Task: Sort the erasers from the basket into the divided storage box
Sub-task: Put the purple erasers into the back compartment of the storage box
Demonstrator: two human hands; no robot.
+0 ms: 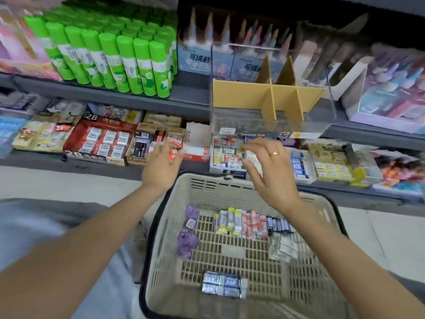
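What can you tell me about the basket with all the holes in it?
The basket is beige plastic with slotted walls, a grid floor and a dark rim. It sits on the floor below the shelves, between the person's arms. Inside lie a row of erasers, purple packets and blue packs. Neither hand touches it.

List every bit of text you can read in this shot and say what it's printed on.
"12B" and "2B": red eraser carton.
"STORAGE BOX", partly blurred: label on the clear storage box.
"可洗的": pale blue boxes on the upper shelf.
Glue sticks: print too blurred to read.
Erasers in the basket: wrappers too small to read.
Other shelf packs: unreadable.
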